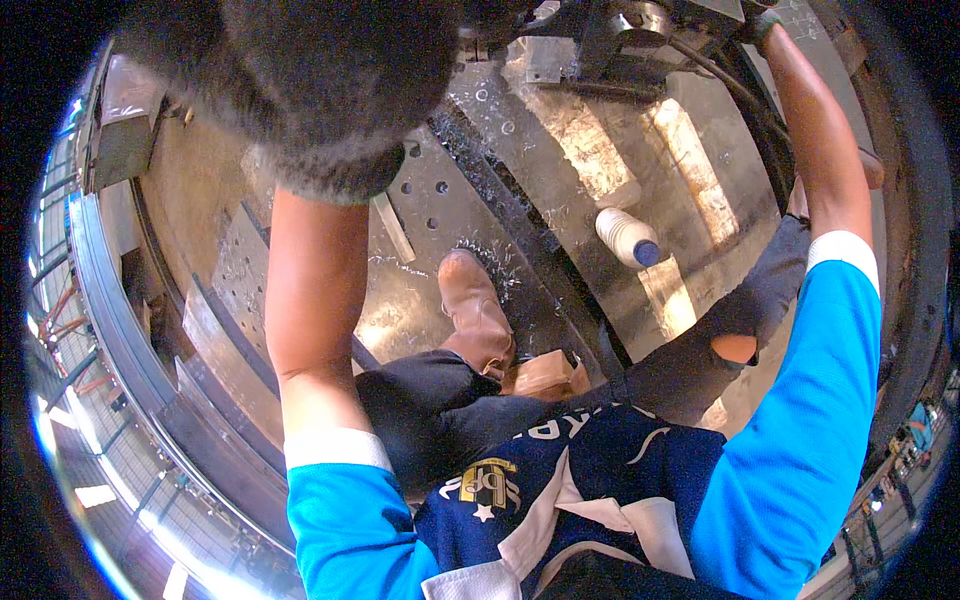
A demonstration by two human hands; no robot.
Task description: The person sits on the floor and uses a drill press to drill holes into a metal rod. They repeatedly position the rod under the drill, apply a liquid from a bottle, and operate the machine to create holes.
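My left hand [330,80] wears a thick, dark grey fuzzy glove and is raised close to the view at the upper left. Its fingers blur into one dark mass, and whatever it may hold is hidden. My right arm stretches up to the top right, where the gloved right hand [764,24] reaches beside a dark metal machine part [640,22] with a round, shiny piece. The upper edge cuts off most of that hand, so its fingers do not show. A dark cable or hose [715,72] runs near it.
A white ribbed bottle [622,235] with a blue cap lies on the floor. Metal plates with holes [425,190] and a dark, shaving-strewn beam [510,190] lie below me. A brown block [545,376] sits by my boot [474,305]. Long steel sections [120,300] stand at left.
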